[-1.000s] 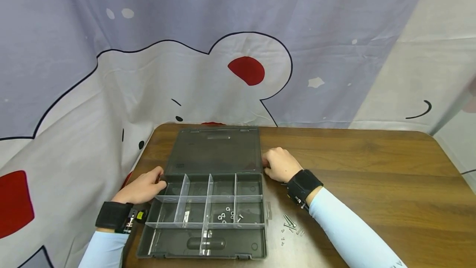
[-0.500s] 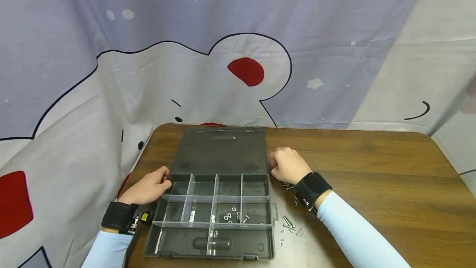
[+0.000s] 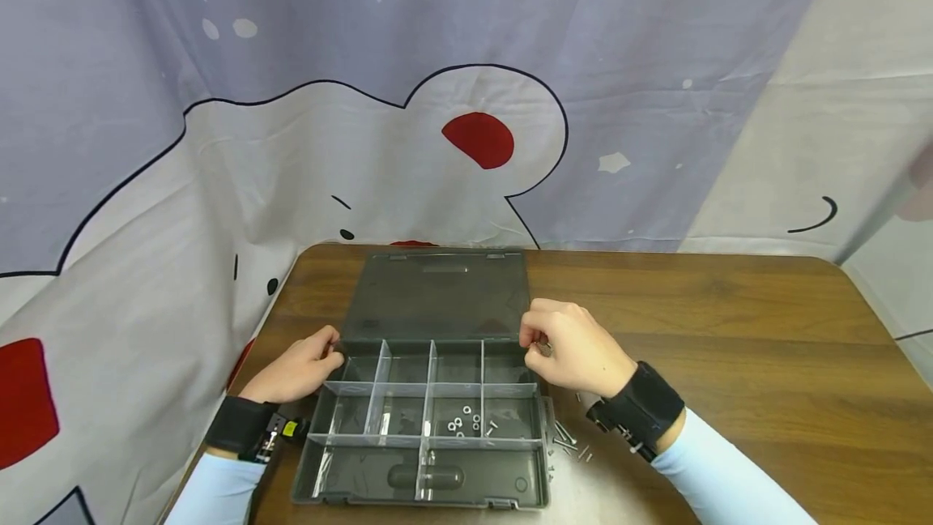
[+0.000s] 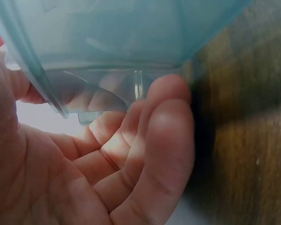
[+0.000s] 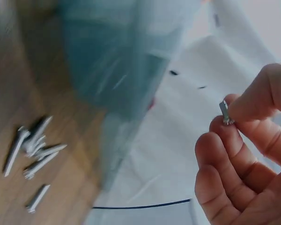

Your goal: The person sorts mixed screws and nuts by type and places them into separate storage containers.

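Pale grey-and-cream printed cloth [image 3: 291,168] hangs behind the far edge of the wood-grain tabletop [image 3: 729,330]. On the tabletop's left half sits a smoky-clear organizer box [image 3: 357,468], its lid [image 3: 445,290] laid back on the far side.

From the head camera, the right hand's own fingers make its hold hard to see; the right wrist view shows it: the right hand [image 3: 579,347] pinches a small metal screw [image 5: 226,112] between thumb and finger. That hand is at the box's far right corner; how high above it, I cannot tell. The left hand [image 3: 295,367] grips the far left wall, fingers curled outside, the thumb partly hidden behind blurred plastic in its wrist view. Both sleeves are cut off by the near edge.

Half a second ago the right hand was further right, over the tabletop; now it is at the box's corner. The box has slid slightly right, closer to the loose screws [image 5: 35,145] on the tabletop.

Small nuts [image 3: 451,426] lie in the middle row's third compartment from the left, with a screw-like piece [image 3: 492,428] in the rightmost.
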Motion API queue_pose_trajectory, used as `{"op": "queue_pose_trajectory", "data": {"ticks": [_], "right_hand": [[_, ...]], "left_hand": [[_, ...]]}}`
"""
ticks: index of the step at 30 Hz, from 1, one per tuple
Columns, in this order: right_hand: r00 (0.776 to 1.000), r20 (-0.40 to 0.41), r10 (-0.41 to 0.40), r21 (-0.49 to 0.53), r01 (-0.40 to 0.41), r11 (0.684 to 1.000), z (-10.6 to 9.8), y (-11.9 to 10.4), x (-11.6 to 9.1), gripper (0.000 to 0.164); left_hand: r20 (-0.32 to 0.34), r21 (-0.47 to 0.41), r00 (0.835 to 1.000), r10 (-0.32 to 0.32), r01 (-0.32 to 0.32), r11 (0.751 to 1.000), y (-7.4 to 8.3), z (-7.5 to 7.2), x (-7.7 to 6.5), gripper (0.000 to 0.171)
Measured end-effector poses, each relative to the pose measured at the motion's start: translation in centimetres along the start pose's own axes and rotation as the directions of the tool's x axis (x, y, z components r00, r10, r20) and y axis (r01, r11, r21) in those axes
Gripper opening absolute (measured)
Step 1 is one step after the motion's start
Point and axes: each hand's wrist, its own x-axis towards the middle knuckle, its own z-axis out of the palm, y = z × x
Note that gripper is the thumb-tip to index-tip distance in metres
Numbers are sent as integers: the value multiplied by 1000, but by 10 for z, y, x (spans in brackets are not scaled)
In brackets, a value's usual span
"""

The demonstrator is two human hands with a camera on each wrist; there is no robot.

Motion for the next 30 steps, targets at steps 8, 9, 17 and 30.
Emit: {"op": "queue_pose_trajectory", "data": {"ticks": [8, 9, 17, 30], "right_hand": [[988, -29, -150, 36, 151, 988, -9, -35, -15, 24], [986, -32, -163, 42, 164, 986, -9, -38, -16, 25], [974, -63, -218, 40, 221, 974, -11, -56, -27, 28], [971, 177, -158, -106, 179, 978, -10, -56, -45, 85]], "left_hand": [[20, -36, 1000, 6, -5, 999, 1, 0, 0, 12], [20, -37, 1000, 6, -5, 999, 1, 0, 0, 11], [22, -37, 1000, 4, -3, 999, 0, 1, -1, 10], [24, -52, 1000, 0, 1, 999, 1, 2, -1, 9]]}}
